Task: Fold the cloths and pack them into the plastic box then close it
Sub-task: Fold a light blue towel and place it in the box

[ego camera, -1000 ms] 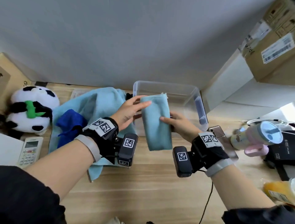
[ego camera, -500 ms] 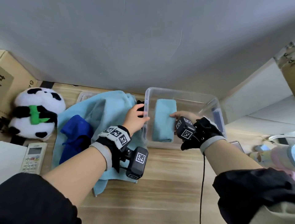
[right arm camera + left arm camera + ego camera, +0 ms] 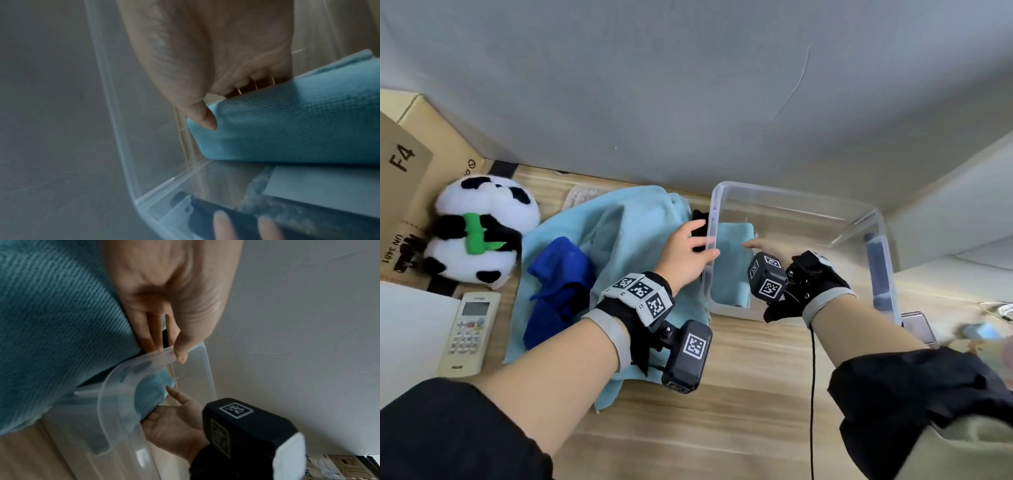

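A clear plastic box (image 3: 798,195) stands open on the wooden table by the wall. A folded light-blue cloth (image 3: 732,270) lies inside it against the left wall. My right hand (image 3: 760,245) is down in the box and holds that cloth (image 3: 287,126), thumb on top and fingers behind its edge. My left hand (image 3: 688,246) grips the box's left wall, thumb hooked over the rim (image 3: 115,386) and fingers outside. Left of the box a large unfolded light-blue towel (image 3: 619,233) lies with a dark blue cloth (image 3: 558,277) on it.
A panda plush (image 3: 479,229), a white remote (image 3: 470,332) and a cardboard box (image 3: 400,178) sit at the left. A pale flat plastic piece (image 3: 582,197) shows behind the towel. A phone (image 3: 917,325) lies right of the box. A black cable (image 3: 812,377) hangs from my right wrist.
A second ago both hands held the folded cloth in front of the box. The right hand has carried it in against the left wall, and the left hand has taken hold of the rim.
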